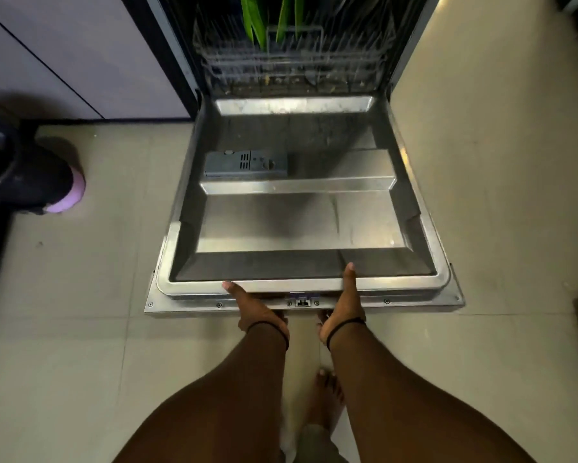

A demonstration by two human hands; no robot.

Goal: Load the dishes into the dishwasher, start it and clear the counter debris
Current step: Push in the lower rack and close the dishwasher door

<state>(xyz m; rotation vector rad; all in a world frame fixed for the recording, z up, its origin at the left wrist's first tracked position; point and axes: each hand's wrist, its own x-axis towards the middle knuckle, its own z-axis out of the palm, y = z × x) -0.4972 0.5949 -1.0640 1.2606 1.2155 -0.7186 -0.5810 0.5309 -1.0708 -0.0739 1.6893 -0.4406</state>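
Dishwasher door (301, 222) was folded down approx. flat, inner steel face up, w/ detergent dispenser (246, 163) closed on its left half. Both hands gripped the door's front edge, either side of the latch (302, 300). Left hand (259, 310): thumb laid on top of the rim, fingers curled under the edge, out of view. Right hand (342, 307): same grip, thumb pointing along the rim toward the tub. Neither hand held any dish.

Lower rack (291, 58) sat inside the tub, pushed in. Green items (257, 21) stood upright in it, prob. plates or boards; exact type not discernible. Food specks showed along the tub sill below the rack.

Status, as judged: loading at least partly done, since the rack carried items. Whether the door was being raised or lowered cannot be told from one view. Remaining: close door, start cycle, clear debris. Counter and controls not in view, so their state is unknown.

A bare foot (326, 396) stood on the tile floor (80, 329).
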